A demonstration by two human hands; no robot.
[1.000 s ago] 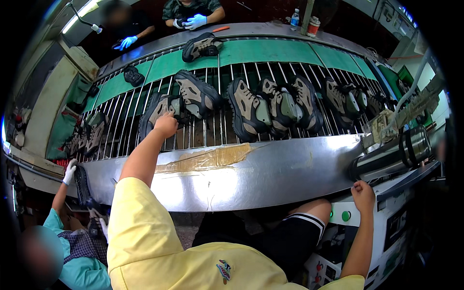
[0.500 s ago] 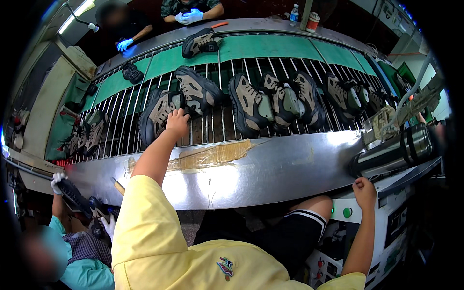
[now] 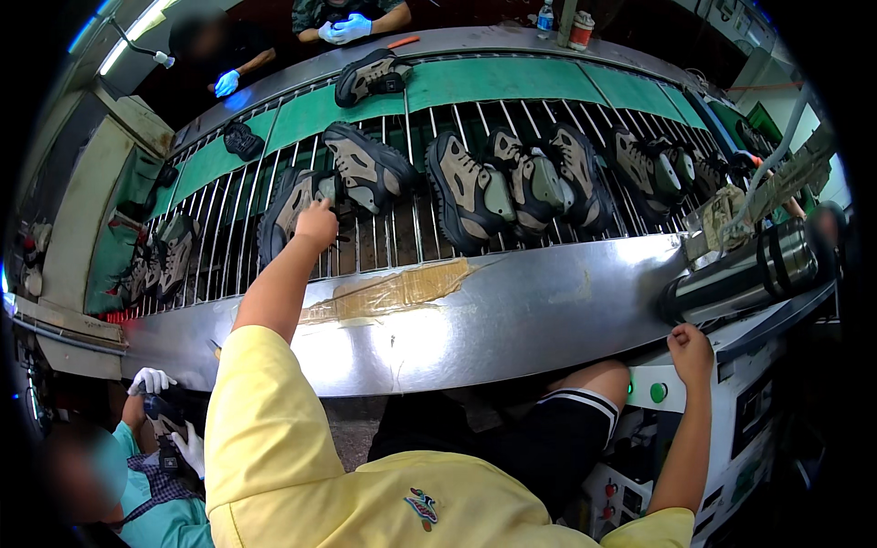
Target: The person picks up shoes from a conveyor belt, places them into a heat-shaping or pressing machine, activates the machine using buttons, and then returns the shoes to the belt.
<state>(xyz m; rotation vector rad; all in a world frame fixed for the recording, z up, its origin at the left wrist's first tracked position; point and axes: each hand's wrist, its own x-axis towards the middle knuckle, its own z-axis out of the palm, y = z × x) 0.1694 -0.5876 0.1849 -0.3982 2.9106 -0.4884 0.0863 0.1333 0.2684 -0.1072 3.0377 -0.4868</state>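
Observation:
My left hand (image 3: 317, 225) reaches over the metal ledge to a brown-and-black hiking shoe (image 3: 287, 212) on the bar conveyor. Its fingers are closed at the shoe's heel end, where a green shoe last (image 3: 326, 188) shows in the opening; the fingertips are partly hidden. Just right of it, a matching shoe (image 3: 368, 168) leans the other way with its own last inside. My right hand (image 3: 691, 353) is low at the right, by the ledge's front edge and a white machine. Its fingers are curled in, and I see nothing in them.
More lasted shoes (image 3: 468, 196) stand along the bars (image 3: 224, 219). One shoe (image 3: 370, 78) lies on the green belt strip (image 3: 512, 82). A steel flask (image 3: 744, 279) lies at the right beside the machine (image 3: 731, 402). Gloved co-workers (image 3: 347, 27) sit across; another (image 3: 169, 457) handles a shoe at lower left.
My left hand has shifted slightly left along the shoe's heel end. The lower-left co-worker has brought a shoe down off the ledge's edge. My right hand has barely moved.

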